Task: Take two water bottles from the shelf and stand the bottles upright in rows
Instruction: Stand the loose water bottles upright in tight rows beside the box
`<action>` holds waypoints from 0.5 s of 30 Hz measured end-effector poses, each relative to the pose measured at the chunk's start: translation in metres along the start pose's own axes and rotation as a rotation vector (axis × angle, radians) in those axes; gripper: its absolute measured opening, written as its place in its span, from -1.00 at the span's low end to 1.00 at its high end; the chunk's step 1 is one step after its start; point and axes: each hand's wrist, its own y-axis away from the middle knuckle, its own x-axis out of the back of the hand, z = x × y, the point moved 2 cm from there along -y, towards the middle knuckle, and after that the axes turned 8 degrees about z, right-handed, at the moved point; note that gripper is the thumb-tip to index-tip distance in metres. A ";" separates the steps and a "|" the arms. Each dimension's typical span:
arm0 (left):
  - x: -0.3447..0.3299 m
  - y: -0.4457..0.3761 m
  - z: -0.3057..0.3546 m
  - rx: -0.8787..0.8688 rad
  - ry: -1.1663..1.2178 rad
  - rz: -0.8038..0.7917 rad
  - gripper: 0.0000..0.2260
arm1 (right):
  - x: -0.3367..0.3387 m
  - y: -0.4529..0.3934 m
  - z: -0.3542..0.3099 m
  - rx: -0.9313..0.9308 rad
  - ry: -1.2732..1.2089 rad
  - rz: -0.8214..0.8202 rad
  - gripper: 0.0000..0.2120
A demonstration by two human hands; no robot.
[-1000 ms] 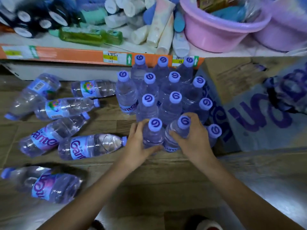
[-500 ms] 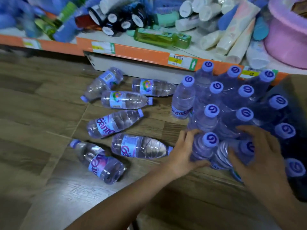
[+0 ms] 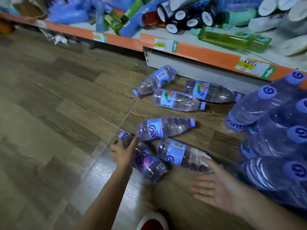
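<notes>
below me the wood-plank floor [image 3: 58,100] runs out to the left, with a glossier patch near my foot. my shoe [image 3: 152,223], white with a red inside, shows at the bottom edge. on the low shelf [image 3: 207,57] ahead, whose orange edge strip carries a yellow price tag [image 3: 245,65], i see a clear green bottle [image 3: 232,39] lying on its side, black tubs with white lids [image 3: 186,15] and white tubes [image 3: 274,12] piled at the right.

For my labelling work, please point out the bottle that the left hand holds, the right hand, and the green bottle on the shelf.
held bottle [image 3: 146,165]: head view, purple label.
right hand [image 3: 221,188]: head view, palm.
green bottle [image 3: 232,41]: head view, body.
</notes>
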 end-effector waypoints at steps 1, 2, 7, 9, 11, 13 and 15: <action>-0.005 -0.011 -0.008 0.064 -0.031 -0.052 -0.12 | -0.008 -0.008 -0.005 -0.023 -0.084 -0.007 -0.32; -0.011 -0.018 -0.014 0.068 0.006 -0.129 -0.14 | -0.017 -0.016 -0.009 -0.049 -0.177 0.000 -0.29; -0.018 -0.022 -0.014 0.012 0.199 -0.360 -0.70 | -0.050 -0.035 -0.018 0.009 -0.591 0.068 -0.72; -0.010 -0.016 -0.011 -0.048 0.231 -0.479 -0.65 | -0.050 -0.041 -0.018 0.115 -0.633 0.102 -0.73; 0.000 -0.004 -0.011 -0.119 0.239 -0.577 -0.52 | -0.046 -0.047 -0.016 0.253 -0.606 0.160 -0.62; 0.010 0.014 -0.008 -0.167 0.252 -0.663 -0.44 | -0.039 -0.041 -0.020 0.432 -0.495 0.288 -0.63; 0.012 0.034 0.000 -0.274 0.245 -0.722 -0.57 | -0.028 -0.022 -0.037 0.701 -0.226 0.433 -0.57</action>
